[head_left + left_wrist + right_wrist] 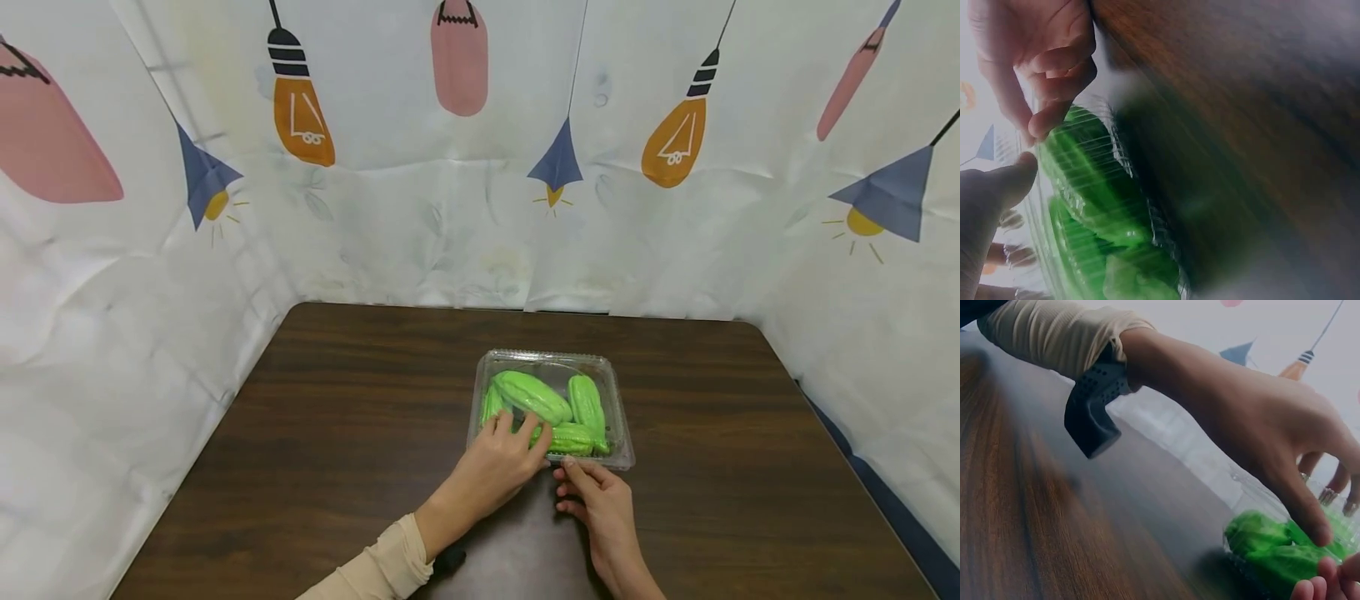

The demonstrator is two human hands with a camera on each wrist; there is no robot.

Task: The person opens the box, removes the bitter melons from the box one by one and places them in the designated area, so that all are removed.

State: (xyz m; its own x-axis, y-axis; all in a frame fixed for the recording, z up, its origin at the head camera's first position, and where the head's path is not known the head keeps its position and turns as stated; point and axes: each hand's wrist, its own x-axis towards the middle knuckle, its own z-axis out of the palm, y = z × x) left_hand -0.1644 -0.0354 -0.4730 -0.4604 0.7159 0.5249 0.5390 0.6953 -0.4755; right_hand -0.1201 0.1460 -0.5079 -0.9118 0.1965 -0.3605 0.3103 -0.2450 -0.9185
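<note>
A clear plastic box (pixel 619 417) with ribbed walls sits on the table (pixel 360 433); in it lie four long, bright green vegetables (pixel 532 396), shiny and ridged: one slanting across the far middle, one lengthwise at right, one crosswise along the near side, one at left, partly hidden

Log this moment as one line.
left hand: over box | right hand: pinches box's near edge | vegetables: green, inside box | box: clear plastic, on table
</note>
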